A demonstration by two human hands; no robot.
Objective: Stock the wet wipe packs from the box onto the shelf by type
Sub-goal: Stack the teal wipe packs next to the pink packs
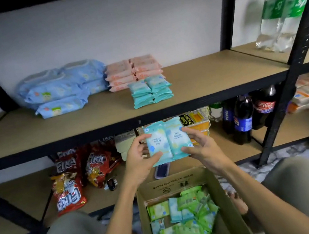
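Here we grip two teal packs [168, 141] side by side, left hand [139, 161] and right hand [199, 146] each pinching one, above box [215, 187], below shelf [213, 76].

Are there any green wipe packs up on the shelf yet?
No, the shelf holds only blue packs, pink packs and teal packs; the green packs lie in the box.

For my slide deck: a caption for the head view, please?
Both hands lift two teal wipe packs from the box toward the matching teal stack.

Shop stockroom: metal shelving [201, 92] bearing snacks [69, 192], sodas [243, 118].
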